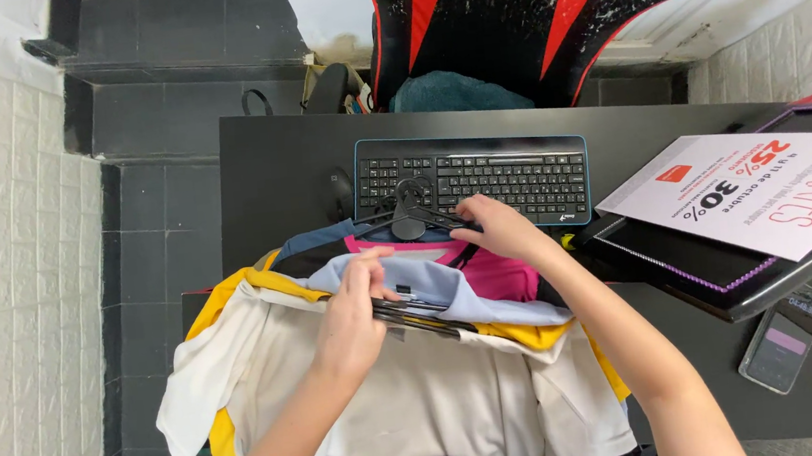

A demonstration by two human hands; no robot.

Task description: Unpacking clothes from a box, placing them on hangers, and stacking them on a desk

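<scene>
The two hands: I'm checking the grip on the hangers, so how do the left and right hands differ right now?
The left hand sits nearer the camera, over the cream garment, fingers curled around dark hanger bars. The right hand reaches farther, to the hanger hooks at the keyboard's edge, resting on the pink garment. The left shows its back with fingers pinching; the right lies flatter. Both are bare and touch the hanger stack.

Your left hand [350, 314] and right hand [505, 233] are bare, with no gloves, rings or watch showing. Both forearms are uncovered as far as the bottom edge of the view, so no sleeve shows. Your fingernails look short and unpainted.
</scene>
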